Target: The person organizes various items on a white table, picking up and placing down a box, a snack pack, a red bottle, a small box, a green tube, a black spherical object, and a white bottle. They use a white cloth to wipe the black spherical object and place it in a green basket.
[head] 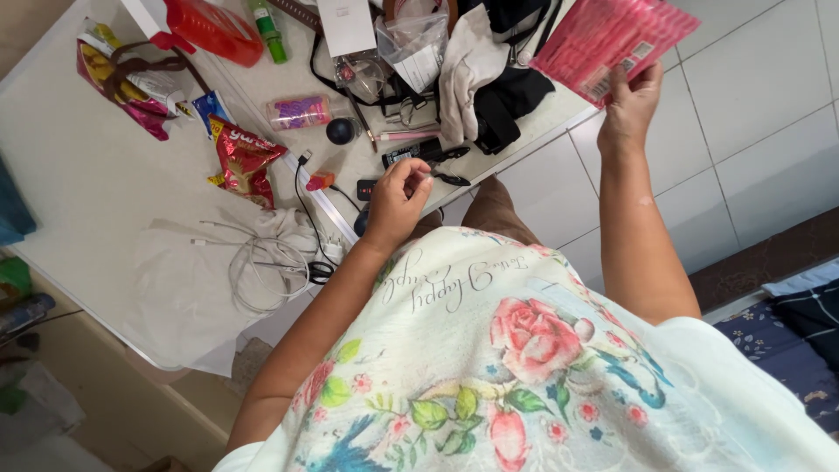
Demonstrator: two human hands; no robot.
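The right hand [627, 103] pinches a pink packet [607, 39] by its lower edge, held up beyond the table [79, 183] edge. The left hand [398, 199] curls its fingers on a small dark item at the table edge, too small to identify. Nearby lie a red snack bag [243, 157], white cables [262, 267] and a black cloth [507, 96].

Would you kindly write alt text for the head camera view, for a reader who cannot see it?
Seen from above, a person's right hand holds up a flat pink packet, while the left hand pinches a small dark object over the edge of a cluttered white table. The table holds a red snack bag, coiled white cables, a white cloth and small bottles.
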